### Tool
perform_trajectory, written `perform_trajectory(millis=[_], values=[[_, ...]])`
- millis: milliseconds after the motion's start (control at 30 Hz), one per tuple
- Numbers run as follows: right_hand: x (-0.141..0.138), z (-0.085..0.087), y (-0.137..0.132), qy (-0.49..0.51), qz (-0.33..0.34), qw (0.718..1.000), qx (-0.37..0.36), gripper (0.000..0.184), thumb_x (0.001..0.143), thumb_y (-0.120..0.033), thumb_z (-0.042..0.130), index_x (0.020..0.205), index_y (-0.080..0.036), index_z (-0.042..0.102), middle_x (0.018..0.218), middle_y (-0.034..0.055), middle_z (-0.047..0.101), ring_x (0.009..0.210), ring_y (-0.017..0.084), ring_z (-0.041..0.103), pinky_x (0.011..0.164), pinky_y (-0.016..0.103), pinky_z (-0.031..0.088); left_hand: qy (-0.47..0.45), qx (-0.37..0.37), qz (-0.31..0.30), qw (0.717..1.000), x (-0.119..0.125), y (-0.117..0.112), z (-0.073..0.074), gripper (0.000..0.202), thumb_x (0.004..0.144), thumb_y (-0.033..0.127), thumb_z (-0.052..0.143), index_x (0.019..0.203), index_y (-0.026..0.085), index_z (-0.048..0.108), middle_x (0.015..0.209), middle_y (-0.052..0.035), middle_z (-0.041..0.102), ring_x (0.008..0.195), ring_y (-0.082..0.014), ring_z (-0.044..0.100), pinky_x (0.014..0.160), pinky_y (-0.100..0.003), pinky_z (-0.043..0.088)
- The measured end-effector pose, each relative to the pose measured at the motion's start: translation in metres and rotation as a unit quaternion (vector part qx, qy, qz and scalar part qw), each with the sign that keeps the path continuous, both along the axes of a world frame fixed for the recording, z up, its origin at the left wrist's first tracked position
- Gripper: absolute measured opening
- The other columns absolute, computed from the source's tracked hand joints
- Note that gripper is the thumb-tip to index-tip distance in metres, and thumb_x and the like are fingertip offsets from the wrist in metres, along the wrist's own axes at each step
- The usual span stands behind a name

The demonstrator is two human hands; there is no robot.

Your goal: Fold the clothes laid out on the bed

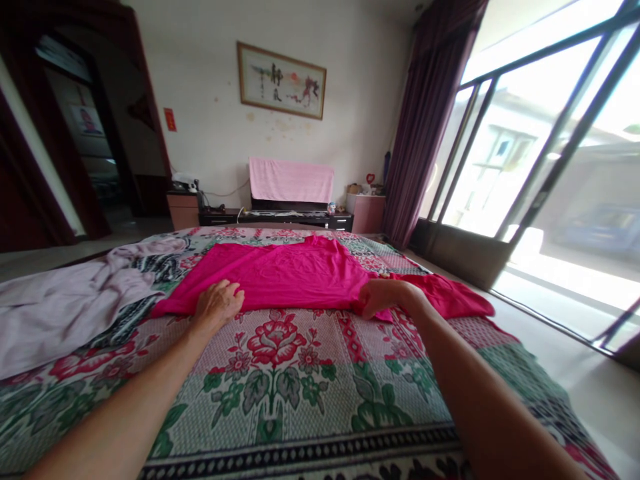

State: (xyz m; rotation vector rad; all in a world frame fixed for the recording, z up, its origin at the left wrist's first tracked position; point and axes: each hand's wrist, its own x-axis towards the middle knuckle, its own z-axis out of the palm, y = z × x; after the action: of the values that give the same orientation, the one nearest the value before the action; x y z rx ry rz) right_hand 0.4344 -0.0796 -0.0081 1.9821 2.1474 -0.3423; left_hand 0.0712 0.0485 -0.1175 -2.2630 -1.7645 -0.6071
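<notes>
Two hands are out on the bed (pixel 310 400): the left hand (pixel 217 303) and the right hand (pixel 383 297), both on one bright pink garment (pixel 285 273). One pale lilac cloth (pixel 65 307) lies bunched at the left, and one floral bedspread (pixel 270 373) is beneath it all. Back at the wall there is one framed picture (pixel 281 80), one pink towel (pixel 291 180), one low dark cabinet (pixel 280 217), and one purple curtain (pixel 425 127) by the window.

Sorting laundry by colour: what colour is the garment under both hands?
Bright magenta pink garment, plain, seen in the head view.
</notes>
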Motion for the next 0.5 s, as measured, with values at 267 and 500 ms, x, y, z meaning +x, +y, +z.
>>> perform_trajectory(millis=[267,500], values=[[-0.017,-0.030,0.019,0.031,0.099,0.993,0.058,0.008,0.068,-0.019,0.062,0.074,-0.018,0.067,0.070,0.0006,0.063,0.066,0.013,0.054,0.059,0.023,0.035,-0.027,-0.118,-0.028,0.992,0.000,-0.025,0.030,0.033,0.091,0.035,0.053,0.119,0.019,0.057,0.122,-0.0098,0.057,0.103,-0.0198,0.058,0.088,-0.041,0.051],[-0.001,-0.033,0.024,0.088,0.099,0.988,0.081,0.027,0.082,-0.030,0.049,0.056,-0.019,0.049,0.058,0.0017,0.051,0.053,0.012,0.044,0.055,0.028,0.032,-0.049,-0.161,0.015,0.986,-0.038,-0.026,0.057,0.037,0.089,0.036,0.056,0.120,0.017,0.056,0.122,-0.0091,0.057,0.105,-0.0219,0.058,0.086,-0.042,0.052]])
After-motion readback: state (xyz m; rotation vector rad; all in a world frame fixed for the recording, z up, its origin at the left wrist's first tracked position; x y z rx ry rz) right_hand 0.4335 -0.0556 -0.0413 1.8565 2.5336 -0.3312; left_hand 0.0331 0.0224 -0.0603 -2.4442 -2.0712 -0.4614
